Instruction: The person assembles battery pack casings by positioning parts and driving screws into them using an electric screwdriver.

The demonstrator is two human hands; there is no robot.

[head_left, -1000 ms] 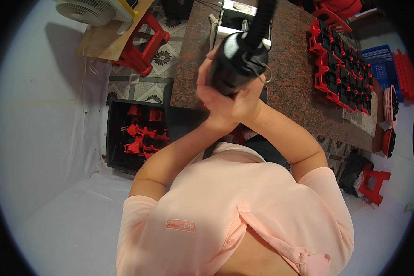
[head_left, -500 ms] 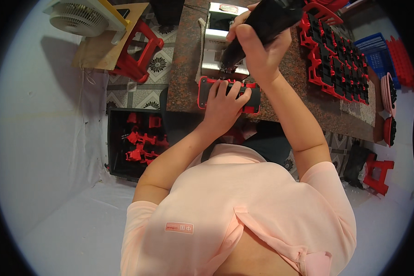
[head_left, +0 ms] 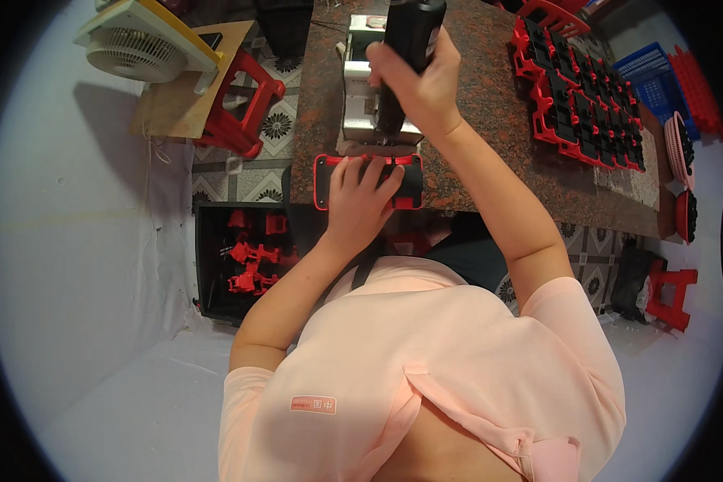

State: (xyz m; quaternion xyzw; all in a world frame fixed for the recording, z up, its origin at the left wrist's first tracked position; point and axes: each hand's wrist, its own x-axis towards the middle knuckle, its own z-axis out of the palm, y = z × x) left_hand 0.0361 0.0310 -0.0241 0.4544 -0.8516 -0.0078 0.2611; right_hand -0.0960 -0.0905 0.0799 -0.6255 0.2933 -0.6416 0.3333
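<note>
A flat red and black plastic part point(head_left: 410, 178) lies at the front edge of the stone-topped table. My left hand point(head_left: 357, 210) rests over it, fingers curved across its top and holding it. In my right hand point(head_left: 427, 95) is a black electric screwdriver point(head_left: 414, 34), gripped around its body with the tip pointing down. That tip is close behind the part's far edge; whether it touches anything is hard to see. Just beyond the part stands a silver metal box point(head_left: 358, 104), partly covered by the screwdriver and my right hand.
Rows of red and black parts point(head_left: 574, 96) stand on the table's right side. Blue baskets point(head_left: 647, 76) and a pink basket point(head_left: 677, 149) are farther right. A black crate point(head_left: 217, 301) with red pieces sits low at left. A fan point(head_left: 132, 52) stands near a red stool point(head_left: 245, 96).
The screwdriver has swung left and turned more upright in my right hand. My left hand and the plastic part have shifted left and slightly toward me.
</note>
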